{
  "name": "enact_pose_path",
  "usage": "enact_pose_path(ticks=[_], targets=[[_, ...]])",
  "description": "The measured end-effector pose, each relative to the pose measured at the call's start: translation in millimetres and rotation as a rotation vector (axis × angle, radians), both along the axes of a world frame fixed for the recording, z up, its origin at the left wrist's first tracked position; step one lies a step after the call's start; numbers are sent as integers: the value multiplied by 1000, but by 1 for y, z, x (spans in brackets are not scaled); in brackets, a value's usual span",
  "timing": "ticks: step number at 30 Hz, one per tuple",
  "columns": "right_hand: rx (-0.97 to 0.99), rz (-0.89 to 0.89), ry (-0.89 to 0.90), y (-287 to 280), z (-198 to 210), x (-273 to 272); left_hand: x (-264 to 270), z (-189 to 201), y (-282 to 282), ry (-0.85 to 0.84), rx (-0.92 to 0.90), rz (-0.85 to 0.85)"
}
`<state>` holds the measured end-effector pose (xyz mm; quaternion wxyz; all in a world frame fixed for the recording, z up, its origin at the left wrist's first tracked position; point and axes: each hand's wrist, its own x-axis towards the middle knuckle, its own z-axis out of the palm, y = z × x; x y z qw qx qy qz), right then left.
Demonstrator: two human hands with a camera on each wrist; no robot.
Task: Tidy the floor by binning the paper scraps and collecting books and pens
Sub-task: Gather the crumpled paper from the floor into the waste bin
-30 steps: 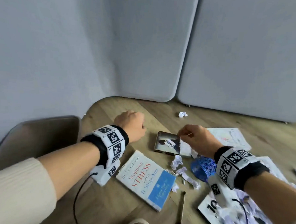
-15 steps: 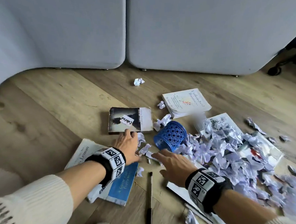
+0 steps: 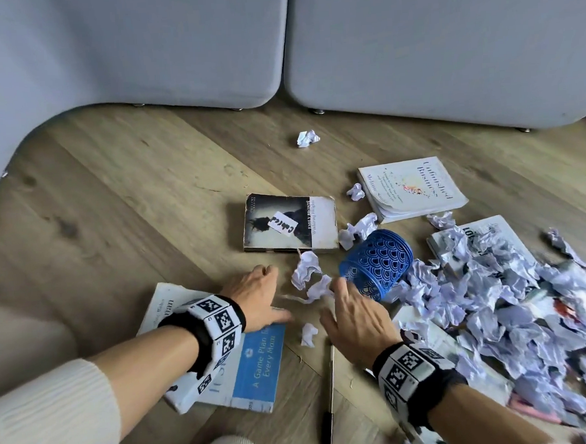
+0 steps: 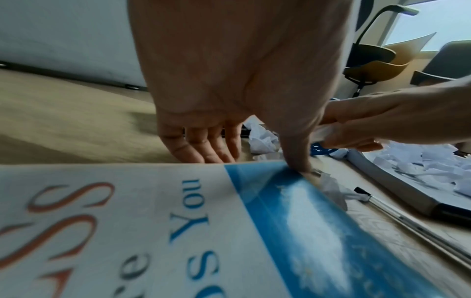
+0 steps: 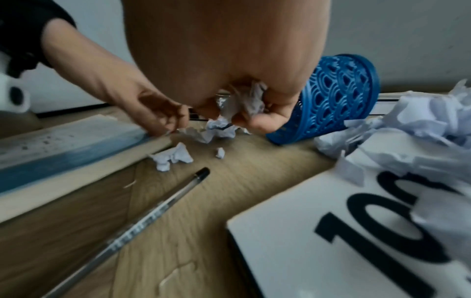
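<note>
Head view, looking down: a pale wood-plank floor point(image 3: 121, 203) runs back to two grey upholstered panels point(image 3: 411, 46) standing on small feet.

Nearest lies one clear pen point(image 3: 330, 393) with a black cap, flat on the planks between the two forearms. Five books show: a blue-and-white paperback point(image 3: 259, 373) under the left wrist, a white book printed "10" point(image 5: 331, 242) partly buried on the right, a dark worn paperback point(image 3: 290, 222) further out, a white one point(image 3: 410, 188) beyond it, and another white cover point(image 3: 509, 231) under the scraps. One blue lattice bin point(image 3: 377, 263) lies tipped on its side, its mouth toward a heap of crumpled paper scraps point(image 3: 492, 299) too many to count; single balls lie scattered, the farthest point(image 3: 307, 139) near the panels.

Left hand point(image 3: 255, 300) is spread with relaxed fingers, its thumb point(image 4: 295, 159) pressing the corner of the blue-and-white paperback and its grip closed on nothing. Right hand point(image 3: 356, 317) has its grip curled round a crumpled scrap point(image 5: 248, 102), seen from the right wrist bunched between fingers and palm, just beside the bin's rim. More loose scraps point(image 3: 306, 272) lie on the floor between the two hands.
</note>
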<state>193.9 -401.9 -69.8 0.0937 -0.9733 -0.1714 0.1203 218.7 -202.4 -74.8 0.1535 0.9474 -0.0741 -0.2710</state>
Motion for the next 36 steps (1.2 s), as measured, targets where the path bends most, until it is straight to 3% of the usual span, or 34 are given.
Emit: enact_pose_path(ticks=[3,8,11,18,23,27,30,36], targets=[[-136,66,138,9,-6,-10,7,1,-14,-158,-107,-27],[-136,101,131,-1,-16,-9,22,8,-40,-214,61,-273],[-37,80,185,-14,-19,-8,22,11,-52,-209,65,-299],[279,-206,124,-47,-1,-21,23,-2,-59,-283,30,-324],[142,-194,105,-66,14,-37,10,-5,-68,-329,-52,-215],[-113,-110,-33,-86,19,-76,-11,-6,-79,-282,16,-276],[-192,9,0,-103,13,-121,-21,-15,-93,-255,149,-356],[-225,359,-42,-140,-17,-156,-40,-23,-103,-275,64,-520]])
